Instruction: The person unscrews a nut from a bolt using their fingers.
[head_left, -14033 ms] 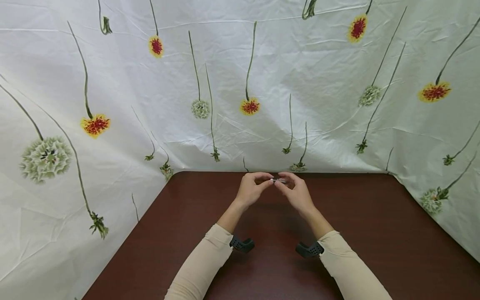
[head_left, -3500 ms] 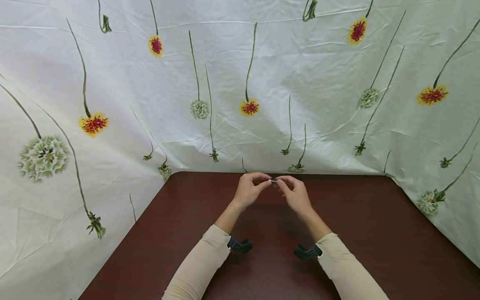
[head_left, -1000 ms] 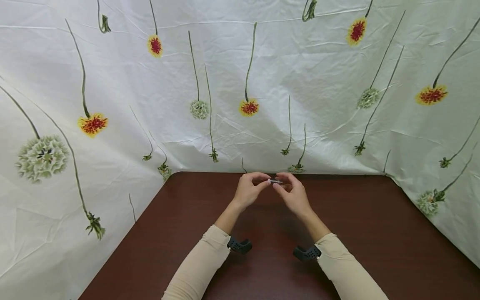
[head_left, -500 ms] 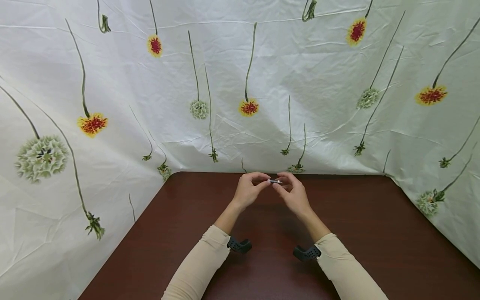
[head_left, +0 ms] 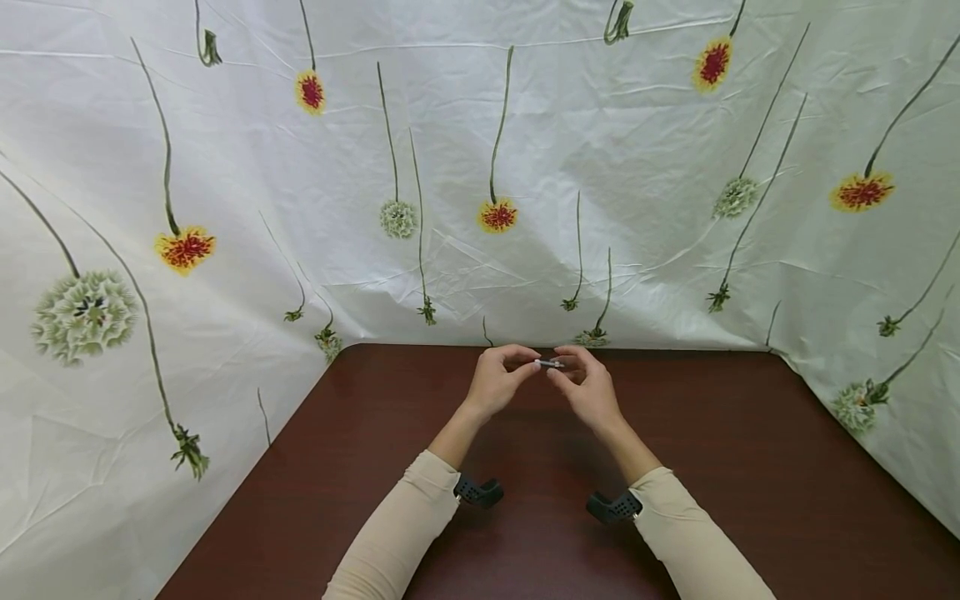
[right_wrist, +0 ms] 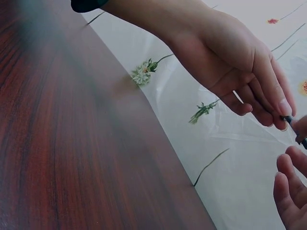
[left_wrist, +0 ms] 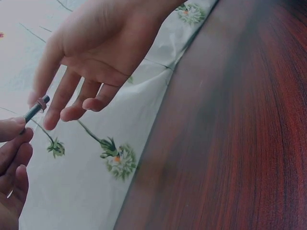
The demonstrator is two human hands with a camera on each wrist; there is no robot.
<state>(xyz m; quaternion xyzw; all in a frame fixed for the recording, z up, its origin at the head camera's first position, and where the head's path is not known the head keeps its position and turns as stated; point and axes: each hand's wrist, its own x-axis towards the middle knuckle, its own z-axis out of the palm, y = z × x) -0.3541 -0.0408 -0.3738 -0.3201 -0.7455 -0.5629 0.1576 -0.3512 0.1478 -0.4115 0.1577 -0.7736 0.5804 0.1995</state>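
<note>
Out above the table's far side, my left hand [head_left: 493, 385] pinches one end of a small dark bolt [head_left: 548, 364] between thumb and fingertips. A reddish ring, seemingly a nut [left_wrist: 42, 104], sits near the bolt's free end in the left wrist view. My right hand [head_left: 591, 392] is at that end, thumb and index finger parted around it. In the left wrist view one right-hand digit lies against or just behind the nut, and the other fingers hang spread. The right wrist view shows the left thumb pressed on the bolt [right_wrist: 289, 120]; right fingers partly cover the nut end.
Beneath the hands lies a dark red-brown wooden table [head_left: 547, 500]. A white cloth [head_left: 645, 150] printed with flowers hangs behind it and along both sides. Black straps with camera mounts [head_left: 480, 492] sit at both wrists over beige sleeves.
From 3.5 seconds ago, the right thumb and index finger have drawn apart, uncovering the bolt's free end. During the last second the right fingers shift slightly. The left hand keeps its hold.
</note>
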